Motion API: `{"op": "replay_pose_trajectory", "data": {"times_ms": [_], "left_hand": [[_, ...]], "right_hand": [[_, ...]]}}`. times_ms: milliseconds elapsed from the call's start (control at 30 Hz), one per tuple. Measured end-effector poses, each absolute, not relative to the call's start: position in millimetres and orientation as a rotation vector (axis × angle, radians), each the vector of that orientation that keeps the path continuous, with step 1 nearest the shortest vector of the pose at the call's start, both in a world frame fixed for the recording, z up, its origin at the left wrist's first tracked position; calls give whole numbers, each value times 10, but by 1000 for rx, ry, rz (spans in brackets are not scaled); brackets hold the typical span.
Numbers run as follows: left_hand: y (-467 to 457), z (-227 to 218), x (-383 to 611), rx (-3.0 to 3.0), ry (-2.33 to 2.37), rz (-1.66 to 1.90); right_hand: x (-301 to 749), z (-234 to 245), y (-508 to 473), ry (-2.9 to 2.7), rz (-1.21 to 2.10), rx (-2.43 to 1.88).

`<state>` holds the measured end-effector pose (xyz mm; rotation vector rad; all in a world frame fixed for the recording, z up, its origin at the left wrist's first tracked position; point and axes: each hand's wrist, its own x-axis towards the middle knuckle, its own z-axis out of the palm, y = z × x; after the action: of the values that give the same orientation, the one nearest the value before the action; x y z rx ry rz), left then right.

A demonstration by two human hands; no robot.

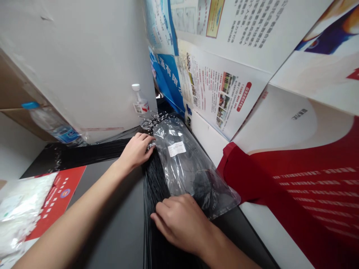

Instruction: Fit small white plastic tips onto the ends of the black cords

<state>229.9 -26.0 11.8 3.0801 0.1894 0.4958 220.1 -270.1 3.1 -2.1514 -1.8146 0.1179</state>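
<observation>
I take clock positions from the centre of my head-camera view. The bundle of black strands [154,179] runs from just left of centre down to 6 o'clock, lying on the grey table [120,209] along the left edge of a clear plastic bag [186,168]. That bag sits just below centre, its lower end reaching toward 5 o'clock, with a white label [177,149] on top and something dark and coiled [203,186] inside.

My left hand [138,149] is at 8 o'clock, close to centre, on the upper part of the bundle. Its fingers are bent, and the thumb stands apart from them with small pale tips showing between; I cannot tell how firmly they press. My right hand [182,220] is at 6 o'clock, lower on the bundle and overlapping the bag's left edge. Its fingers are curled close together, the thumb lying over the strands; their undersides are hidden, so I cannot tell whether they pinch anything.

A cluster of pale-tipped ends [161,118] fans out at 11 o'clock, just beyond the bag. At 10 o'clock I have a white-capped bottle [140,105], and toward 9 a blue-capped bottle [56,123]. White packets [25,213] lie on a red sheet [64,194] at 8, red cloth [244,172] hangs at 4, and printed sheets [207,82] cover the wall at 1 o'clock.
</observation>
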Motion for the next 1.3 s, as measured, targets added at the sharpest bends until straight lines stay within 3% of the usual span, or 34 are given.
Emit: {"op": "replay_pose_trajectory", "data": {"times_ms": [167,333,467,767,967,1300], "left_hand": [[-427,-33,1779,2624,592,732],[-898,-401,1380,2581,692,523],[-1140,-550,1418,2745,797,420],[-1115,-475,1593,2672,711,419],[-996,-402,1188,2605,814,415],[-1746,-273,-76,2740,159,39]], "right_hand": [[2242,90,-2710,-1640,101,-2262],[2298,122,-2679,-1480,125,-2573],[2287,103,-2661,-1527,115,-2582],[2258,64,-2640,-1586,104,-2513],[2279,46,-2656,-1537,79,-2478],[2273,44,-2653,-1567,6,-2408]]}}
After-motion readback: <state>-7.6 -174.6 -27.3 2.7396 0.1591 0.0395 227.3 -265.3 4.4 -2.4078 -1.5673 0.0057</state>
